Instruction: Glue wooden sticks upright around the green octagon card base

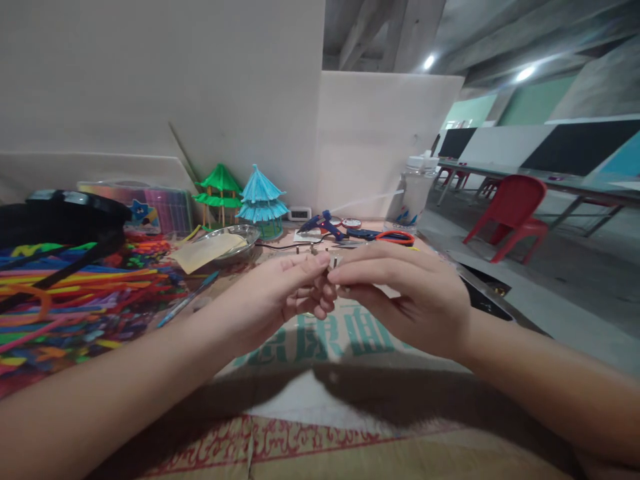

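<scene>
My left hand (283, 290) and my right hand (415, 283) meet in the middle, above cardboard printed with green characters (320, 340). Between their fingertips is a small piece with several short brown sticks (335, 263) standing up from it. Fingers hide most of this piece, so its full shape cannot be made out. The left thumb and fingers pinch it from the left; the right fingers close on its right side. Just beyond the hands stand a green two-tiered paper pavilion (220, 187) and a light blue one (261, 197).
Behind the hands lie a blue glue gun (323, 225) and orange-handled scissors (395, 237). A metal bowl (250, 235) carries a yellowish sheet (207, 252). Colourful strips (75, 300) and a blue pen (187, 300) lie left. At the right are a clear bottle (415, 190) and a red chair (515, 210).
</scene>
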`<state>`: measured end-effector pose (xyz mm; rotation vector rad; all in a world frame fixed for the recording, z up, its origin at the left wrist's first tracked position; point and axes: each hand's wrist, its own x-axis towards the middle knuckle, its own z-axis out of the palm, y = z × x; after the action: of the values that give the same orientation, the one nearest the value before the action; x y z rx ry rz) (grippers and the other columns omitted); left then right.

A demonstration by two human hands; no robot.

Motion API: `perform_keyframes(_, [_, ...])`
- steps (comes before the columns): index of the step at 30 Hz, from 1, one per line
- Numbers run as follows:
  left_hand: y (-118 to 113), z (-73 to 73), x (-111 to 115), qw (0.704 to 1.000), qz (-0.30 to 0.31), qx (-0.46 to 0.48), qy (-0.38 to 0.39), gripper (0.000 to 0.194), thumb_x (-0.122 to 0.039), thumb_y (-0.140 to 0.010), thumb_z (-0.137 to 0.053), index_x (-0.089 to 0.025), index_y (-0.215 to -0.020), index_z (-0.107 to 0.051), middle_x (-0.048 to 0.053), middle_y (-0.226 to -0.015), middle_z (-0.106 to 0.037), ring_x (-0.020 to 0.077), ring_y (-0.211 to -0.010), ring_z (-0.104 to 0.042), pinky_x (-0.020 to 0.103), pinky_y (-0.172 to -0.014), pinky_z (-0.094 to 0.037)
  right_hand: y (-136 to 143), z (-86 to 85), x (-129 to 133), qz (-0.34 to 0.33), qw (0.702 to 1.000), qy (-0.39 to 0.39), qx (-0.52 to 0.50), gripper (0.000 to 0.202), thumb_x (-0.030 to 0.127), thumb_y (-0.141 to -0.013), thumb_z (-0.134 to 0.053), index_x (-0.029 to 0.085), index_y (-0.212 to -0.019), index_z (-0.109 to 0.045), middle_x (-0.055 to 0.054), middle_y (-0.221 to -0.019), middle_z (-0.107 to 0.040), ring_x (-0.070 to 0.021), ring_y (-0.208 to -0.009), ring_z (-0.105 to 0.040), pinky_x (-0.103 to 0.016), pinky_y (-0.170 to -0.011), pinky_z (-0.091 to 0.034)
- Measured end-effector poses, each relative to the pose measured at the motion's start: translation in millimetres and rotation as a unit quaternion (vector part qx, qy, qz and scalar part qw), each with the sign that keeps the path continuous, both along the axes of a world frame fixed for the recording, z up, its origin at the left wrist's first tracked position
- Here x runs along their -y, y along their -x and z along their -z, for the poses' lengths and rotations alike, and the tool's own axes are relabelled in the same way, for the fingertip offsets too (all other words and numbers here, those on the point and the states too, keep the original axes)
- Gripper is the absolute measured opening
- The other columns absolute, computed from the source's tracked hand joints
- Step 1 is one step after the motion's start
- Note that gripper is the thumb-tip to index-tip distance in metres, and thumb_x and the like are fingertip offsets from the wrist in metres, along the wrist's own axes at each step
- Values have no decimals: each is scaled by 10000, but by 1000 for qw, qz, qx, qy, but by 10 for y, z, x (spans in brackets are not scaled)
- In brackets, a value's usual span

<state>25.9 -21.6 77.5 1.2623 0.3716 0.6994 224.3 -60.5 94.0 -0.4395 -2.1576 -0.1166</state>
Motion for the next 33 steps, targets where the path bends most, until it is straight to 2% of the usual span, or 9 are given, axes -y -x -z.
perform_keyframes(2, [0, -13, 18, 1000, -20, 4, 20, 297, -436, -882, -738, -152, -814, -684, -9, -715, -620, 88, -646, -562, 184, -605, -477, 21, -2, 10, -20, 994, 68, -88, 179, 91, -949, -620, 212, -1050, -705, -32, -941, -757, -130, -873, -721, -252, -786, -610])
perform_keyframes(5, [-4, -36, 47, 998, -60, 21, 25, 292, -444, -863, -758, -162, -877, -686, -1, -742, -627, 103, -668, -570, 207, -628, -491, 55, -13, 23, -65, 958, 182, -211, 98, 134, -933, -671, 204, -991, -709, -14, -903, -747, -107, -743, -701, -236, -692, -607])
perform_keyframes(11, [-13, 31, 29, 996, -88, -22, 13, 415, -592, -875, -692, -181, -935, -677, -5, -718, -582, 111, -640, -505, 227, -604, -445, 81, -61, 31, -142, 888, 306, -314, 30, 236, -936, -698, 211, -932, -713, 22, -726, -716, -97, -644, -684, -232, -640, -591])
perform_keyframes(14, [4, 53, 8, 992, -99, -57, -59, 456, -635, -856, -683, -181, -819, -665, -16, -683, -540, 111, -628, -448, 228, -590, -398, 70, -72, -5, -160, 863, 345, -332, 67, 271, -923, -719, 204, -916, -715, 16, -718, -723, -93, -622, -675, -226, -615, -577])
perform_keyframes(17, [34, 23, 13, 976, -105, -120, -151, 521, -664, -831, -689, -174, -664, -626, -13, -637, -529, 120, -634, -443, 242, -623, -389, 61, -69, -48, -175, 844, 373, -342, 110, 301, -898, -749, 198, -880, -715, 14, -710, -729, -85, -603, -665, -215, -599, -565])
perform_keyframes(20, [49, -25, 34, 966, -107, -146, -187, 528, -666, -807, -708, -180, -625, -612, -8, -644, -557, 131, -653, -477, 258, -668, -417, 61, -62, -64, -176, 833, 394, -347, 138, 311, -870, -777, 190, -857, -713, 12, -689, -729, -90, -588, -662, -217, -584, -560])
perform_keyframes(25, [28, -62, 44, 963, -107, -158, -191, 530, -678, -797, -700, -182, -629, -616, 3, -677, -592, 144, -686, -528, 262, -675, -437, 72, -73, -47, -161, 825, 416, -348, 123, 286, -849, -793, 184, -850, -723, 11, -676, -727, -89, -587, -661, -216, -582, -558])
perform_keyframes(29, [21, -53, 26, 962, -106, -155, -200, 468, -612, -833, -697, -180, -664, -630, -1, -703, -604, 132, -696, -530, 241, -659, -423, 69, -78, -42, -160, 830, 416, -336, 106, 274, -841, -796, 192, -857, -731, 23, -674, -716, -81, -594, -651, -215, -608, -560])
perform_keyframes(33, [17, -36, 16, 964, -108, -127, -206, 325, -505, -836, -735, -195, -759, -674, -13, -752, -632, 124, -717, -548, 225, -657, -438, 83, -57, -12, -142, 842, 415, -313, 43, 234, -861, -758, 198, -875, -739, 31, -695, -699, -74, -607, -636, -217, -626, -553])
